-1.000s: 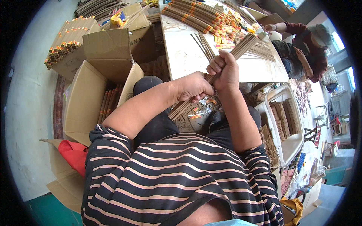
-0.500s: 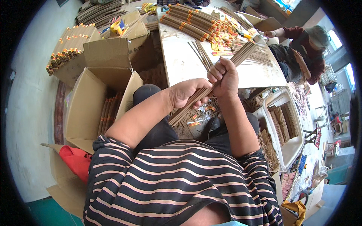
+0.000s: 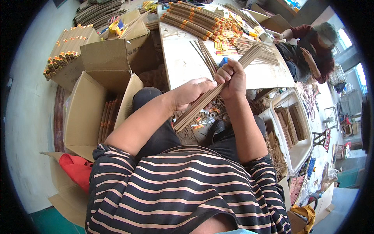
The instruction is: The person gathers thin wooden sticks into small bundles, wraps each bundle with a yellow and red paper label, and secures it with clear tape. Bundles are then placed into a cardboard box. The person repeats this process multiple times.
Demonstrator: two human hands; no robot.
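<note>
A bundle of thin brown incense sticks point(image 3: 203, 103) slants across my lap, its near end low on the left and its far end over the table edge. My right hand point(image 3: 233, 80) is closed round the upper half in a fist. Lower down, my left hand point(image 3: 191, 94) grips the same bundle, thumb on top and fingers mostly hidden behind it. Just beyond my right hand, a small blue object point(image 3: 223, 61) shows in part; its kind is unclear. Several loose incense sticks point(image 3: 205, 54) lie on the white table point(image 3: 181, 70) nearby.
Banded incense bundles point(image 3: 191, 19) and yellow-red labels point(image 3: 226, 46) cover the far table. An open cardboard box point(image 3: 83, 113) with bundles stands left, a white bin point(image 3: 302, 152) with sticks right. Another person point(image 3: 307, 50) sits at the table's right. Scraps litter the floor.
My left hand's fingers have gone farther behind the bundle. The blue object now shows beside my right hand. The whole view has shifted slightly.
</note>
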